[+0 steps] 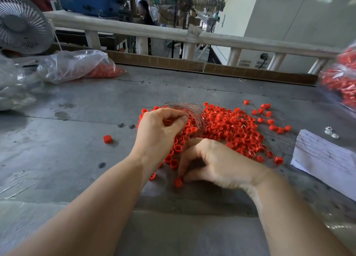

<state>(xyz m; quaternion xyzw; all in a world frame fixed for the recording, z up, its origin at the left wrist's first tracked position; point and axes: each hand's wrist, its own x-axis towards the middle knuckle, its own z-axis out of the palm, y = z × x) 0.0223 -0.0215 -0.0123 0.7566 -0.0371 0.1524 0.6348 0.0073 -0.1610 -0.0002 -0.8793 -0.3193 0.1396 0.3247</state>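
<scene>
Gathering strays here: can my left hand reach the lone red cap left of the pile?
Probably yes: only bare table lies between the left hand and the lone red cap, though it grips the wire bundle.

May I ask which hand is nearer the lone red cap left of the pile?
Left. The left hand is just right of the cap; the right hand lies farther right.

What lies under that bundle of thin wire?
Loose red caps lie under the wire bundle. The left hand gripping it hides the bundle's near end and whatever sits below there.
</scene>
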